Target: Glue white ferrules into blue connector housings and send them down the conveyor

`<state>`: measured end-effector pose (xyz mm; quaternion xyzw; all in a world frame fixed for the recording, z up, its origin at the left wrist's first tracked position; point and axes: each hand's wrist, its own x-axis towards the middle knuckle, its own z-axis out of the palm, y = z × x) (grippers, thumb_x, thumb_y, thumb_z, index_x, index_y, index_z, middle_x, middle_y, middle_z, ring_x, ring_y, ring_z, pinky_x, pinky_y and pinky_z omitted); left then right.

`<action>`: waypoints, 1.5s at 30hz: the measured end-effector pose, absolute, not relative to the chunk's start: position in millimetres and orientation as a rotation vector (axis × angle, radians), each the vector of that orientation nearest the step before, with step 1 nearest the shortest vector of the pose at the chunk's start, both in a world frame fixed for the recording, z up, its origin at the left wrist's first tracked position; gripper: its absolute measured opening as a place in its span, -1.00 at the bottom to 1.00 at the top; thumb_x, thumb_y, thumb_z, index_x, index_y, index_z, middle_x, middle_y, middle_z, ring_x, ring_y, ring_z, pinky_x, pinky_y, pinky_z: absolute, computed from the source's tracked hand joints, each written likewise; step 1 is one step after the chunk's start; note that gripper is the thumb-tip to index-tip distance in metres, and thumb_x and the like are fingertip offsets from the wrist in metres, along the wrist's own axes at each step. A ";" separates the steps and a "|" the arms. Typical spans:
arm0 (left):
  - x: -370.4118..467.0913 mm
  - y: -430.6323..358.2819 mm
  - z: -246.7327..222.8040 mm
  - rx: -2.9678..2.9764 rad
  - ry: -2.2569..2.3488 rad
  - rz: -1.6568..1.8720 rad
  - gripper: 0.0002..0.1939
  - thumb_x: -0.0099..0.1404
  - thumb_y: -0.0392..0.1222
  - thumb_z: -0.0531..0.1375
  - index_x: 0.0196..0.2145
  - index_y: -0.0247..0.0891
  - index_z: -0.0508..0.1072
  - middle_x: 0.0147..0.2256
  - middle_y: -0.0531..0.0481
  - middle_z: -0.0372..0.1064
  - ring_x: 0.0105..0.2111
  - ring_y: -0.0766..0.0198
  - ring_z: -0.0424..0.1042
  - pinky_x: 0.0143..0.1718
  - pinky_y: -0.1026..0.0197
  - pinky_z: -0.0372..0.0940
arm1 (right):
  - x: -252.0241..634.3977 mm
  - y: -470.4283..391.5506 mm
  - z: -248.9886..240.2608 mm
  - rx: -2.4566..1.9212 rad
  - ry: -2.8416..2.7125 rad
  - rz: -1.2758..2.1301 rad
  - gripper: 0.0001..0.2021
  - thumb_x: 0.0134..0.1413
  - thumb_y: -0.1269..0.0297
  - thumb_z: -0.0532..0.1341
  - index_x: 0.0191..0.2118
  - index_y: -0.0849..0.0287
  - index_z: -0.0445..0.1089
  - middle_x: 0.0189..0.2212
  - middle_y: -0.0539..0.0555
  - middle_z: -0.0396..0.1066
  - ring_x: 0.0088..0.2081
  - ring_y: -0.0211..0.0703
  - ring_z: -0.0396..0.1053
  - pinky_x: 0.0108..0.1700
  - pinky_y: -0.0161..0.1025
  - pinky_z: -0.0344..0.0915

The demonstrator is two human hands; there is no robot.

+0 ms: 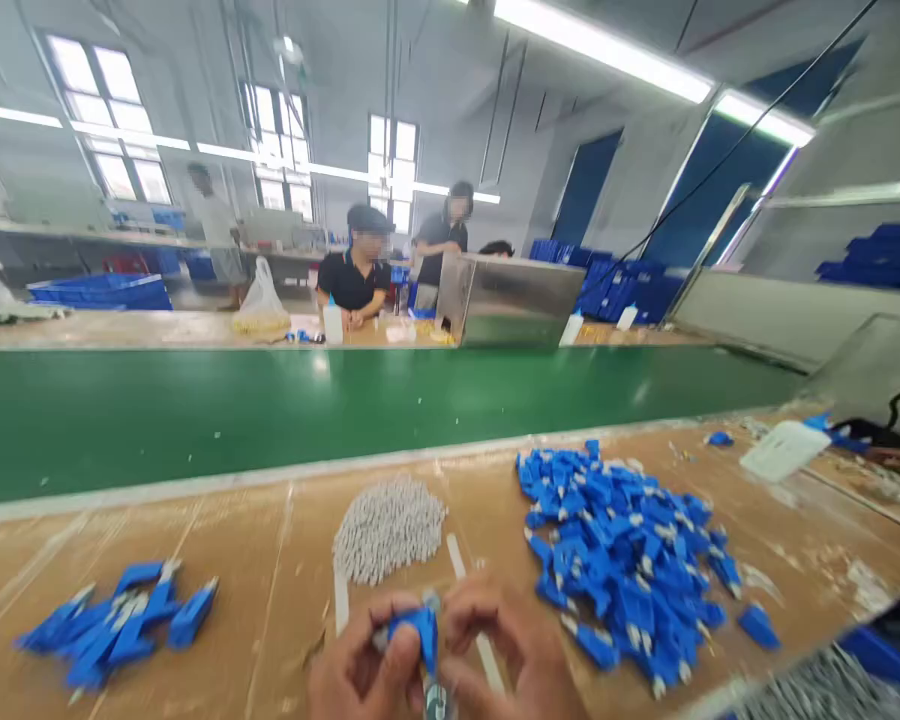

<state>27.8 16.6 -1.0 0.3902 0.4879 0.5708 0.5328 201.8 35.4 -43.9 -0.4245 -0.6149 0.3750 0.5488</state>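
At the near edge of the brown surface [307,560], a blue piece [422,632] is being held low in the view, just this side of a heap of small grey parts [390,530]. It is being pinched between thumb and fingers of the left hand [371,655], which is nearly closed around it. The right hand [517,650] is being held close beside it, fingers curled, thumb apart; whether anything is being gripped there cannot be told, nor whether the piece is being touched. Just below, a small round object [436,702] is being partly cut off by the frame; its nature is unclear.

To the right, a large pile of blue pieces [630,560], many with pale ends, is being kept apart from a smaller blue group [131,635] at left. Beyond, the surface is being bordered by a green belt [270,410].

Step in hand, as judged: a single piece is being worked on, probably with a small part being fitted. Next move, presumably: the piece needing to be kept steady by the left hand, with fine pressing or aligning being asked of the right fingertips.
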 end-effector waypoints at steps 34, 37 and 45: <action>2.4 1.0 -35.8 0.455 0.674 0.996 -0.67 0.27 -0.19 0.38 -0.03 -0.37 0.55 -0.27 -0.15 0.56 -0.28 0.24 0.58 -0.33 0.36 0.43 | 223.5 -8.7 -38.3 -1.371 -1.610 0.904 -0.87 0.37 0.24 0.19 -0.23 0.08 0.44 -0.30 0.01 0.45 -0.30 -0.18 0.37 -0.23 -0.22 0.27; 10.1 -2.0 -35.6 0.437 0.635 0.933 -0.73 0.30 -0.19 0.35 -0.09 -0.38 0.53 -0.22 -0.21 0.57 -0.25 0.20 0.60 -0.33 0.36 0.45 | 224.4 -7.8 -26.7 -1.285 -1.444 0.876 -0.93 0.34 0.27 0.24 -0.20 0.08 0.47 -0.27 0.02 0.48 -0.28 -0.18 0.41 -0.21 -0.22 0.32; 20.9 -6.4 -28.5 0.433 0.581 0.867 -0.73 0.27 -0.17 0.37 -0.13 -0.38 0.53 -0.22 -0.23 0.59 -0.29 0.16 0.62 -0.38 0.34 0.46 | 199.4 -11.7 11.7 -1.038 -1.460 0.715 -0.88 0.28 0.47 0.22 -0.20 0.11 0.45 -0.32 0.05 0.47 -0.22 -0.10 0.45 -0.14 -0.14 0.39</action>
